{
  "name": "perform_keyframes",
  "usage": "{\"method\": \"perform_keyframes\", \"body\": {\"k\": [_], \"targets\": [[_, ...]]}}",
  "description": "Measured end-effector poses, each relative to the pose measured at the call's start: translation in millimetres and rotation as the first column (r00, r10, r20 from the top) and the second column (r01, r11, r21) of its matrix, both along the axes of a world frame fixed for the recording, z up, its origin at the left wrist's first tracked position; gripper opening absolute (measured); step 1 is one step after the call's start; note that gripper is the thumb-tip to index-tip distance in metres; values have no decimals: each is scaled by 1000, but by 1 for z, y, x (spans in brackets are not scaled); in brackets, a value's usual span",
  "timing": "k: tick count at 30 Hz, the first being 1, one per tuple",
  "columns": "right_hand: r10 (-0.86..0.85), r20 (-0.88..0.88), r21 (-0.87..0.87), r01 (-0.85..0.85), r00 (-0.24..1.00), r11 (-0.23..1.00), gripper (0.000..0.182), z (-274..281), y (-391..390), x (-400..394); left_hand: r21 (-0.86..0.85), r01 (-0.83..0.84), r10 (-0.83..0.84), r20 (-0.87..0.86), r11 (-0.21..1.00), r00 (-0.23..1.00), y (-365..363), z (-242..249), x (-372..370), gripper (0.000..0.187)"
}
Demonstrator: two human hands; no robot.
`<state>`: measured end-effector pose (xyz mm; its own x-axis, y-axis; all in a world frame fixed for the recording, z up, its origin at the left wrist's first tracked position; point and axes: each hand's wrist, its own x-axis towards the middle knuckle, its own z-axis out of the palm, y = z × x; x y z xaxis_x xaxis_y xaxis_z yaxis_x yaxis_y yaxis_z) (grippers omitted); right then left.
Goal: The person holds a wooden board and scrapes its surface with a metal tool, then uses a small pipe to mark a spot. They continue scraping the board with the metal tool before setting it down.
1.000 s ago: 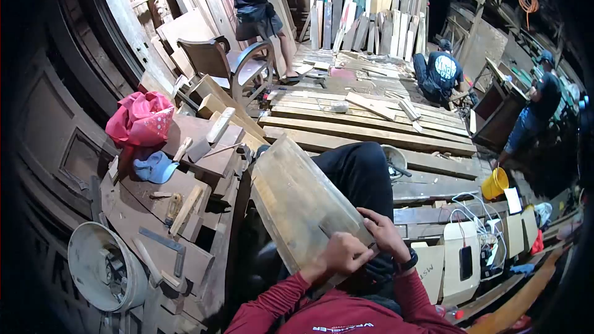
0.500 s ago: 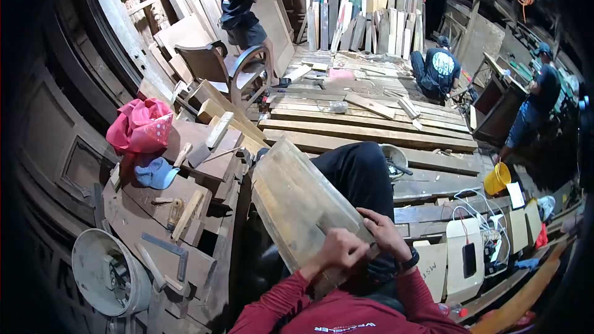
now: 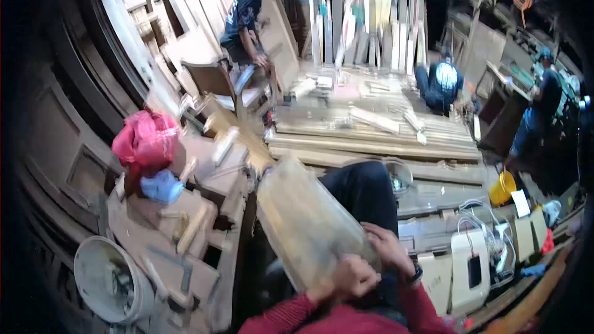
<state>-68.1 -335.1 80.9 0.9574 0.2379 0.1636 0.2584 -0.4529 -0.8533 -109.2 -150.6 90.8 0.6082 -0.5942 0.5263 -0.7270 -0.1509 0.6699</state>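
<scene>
A wooden panel (image 3: pixel 303 216) with bevelled edges lies tilted across the lap, blurred by motion. My left hand (image 3: pixel 354 277) rests over its lower part with curled fingers; a small dark thing shows at the fingers, too smeared to name. On the panel's right edge lies my right hand (image 3: pixel 390 248), wearing a dark watch, its fingers bent over the edge and holding it. The dark-trousered knee (image 3: pixel 365 195) is behind the panel.
At left, a workbench (image 3: pixel 139 229) bears a pink bag (image 3: pixel 145 139), a blue cap (image 3: pixel 162 185) and tools. A bucket (image 3: pixel 114 278) stands below. Beyond are stacked planks (image 3: pixel 371 142), a chair (image 3: pixel 213 83) and three people. Cables and a phone (image 3: pixel 474 271) lie at right.
The view has shifted, so most things appear lower and slightly right. The person by the chair has bent over, a hand now near the chair. My hands remain at the panel.
</scene>
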Motion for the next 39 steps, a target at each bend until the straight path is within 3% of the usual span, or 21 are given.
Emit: {"method": "perform_keyframes", "body": {"k": [1, 4, 5, 9, 13, 17, 20, 22, 26, 28, 30, 31, 34, 35, 39], "targets": [[-55, -144, -24, 52, 988, 998, 38, 6, -1, -3, 35, 6, -7, 25, 999, 1000, -2, -7, 3, 25], [-66, -308, 60, 89, 949, 994, 38, 16, 1, -7, 25, -166, 166, -6, 986, 986, -3, -9, 16, 24], [-59, -320, 94, 93, 945, 991, 38, 13, 1, -7, -48, -134, 133, -23, 990, 991, -1, -8, 19, 24], [-63, -264, 42, 77, 962, 996, 37, 22, 4, -7, -58, 62, -62, -6, 996, 998, 4, 11, 6, 25], [-64, -375, 51, 90, 925, 995, 37, 29, 5, -8, -103, -60, 56, -46, 993, 997, 3, -4, 22, 24], [-44, -255, 65, 62, 966, 996, 38, 20, 3, -7, -95, -46, 43, -30, 994, 999, 0, -1, 15, 24], [-67, -331, 35, 83, 941, 996, 38, 25, 4, -7, -38, 31, -30, 43, 999, 999, -4, -3, 4, 24], [-67, -353, 43, 87, 933, 995, 38, 26, 5, -7, -61, -35, 35, 0, 997, 999, -2, -5, 10, 24], [-34, -260, 64, 52, 965, 997, 38, 25, 4, -5, -23, -191, 188, -89, 981, 978, 8, -9, 27, 28], [83, -39, -24, -83, 996, 996, 38, 1, -8, -1, -96, -57, 67, 98, 994, 993, 1, -9, 9, 28], [-66, -326, -41, 56, 943, 998, 38, 19, 1, -5, -30, 42, -42, -8, 999, 999, 0, 0, -5, 27], [-26, -79, 8, 27, 997, 1000, 38, 15, 7, -2, 3, 68, -68, 35, 998, 997, -3, -6, -5, 26], [-121, -371, -47, 111, 921, 993, 41, 38, 12, -9, -2, -75, 75, 10, 997, 997, 0, -3, 6, 25], [-114, -349, -36, 109, 930, 993, 42, 38, 13, -7, -25, -99, 98, -48, 995, 994, 6, 7, 8, 23], [-87, -342, -29, 82, 936, 996, 43, 41, 16, -12, -35, -10, 10, -20, 999, 1000, 11, 8, 4, 24]]}}
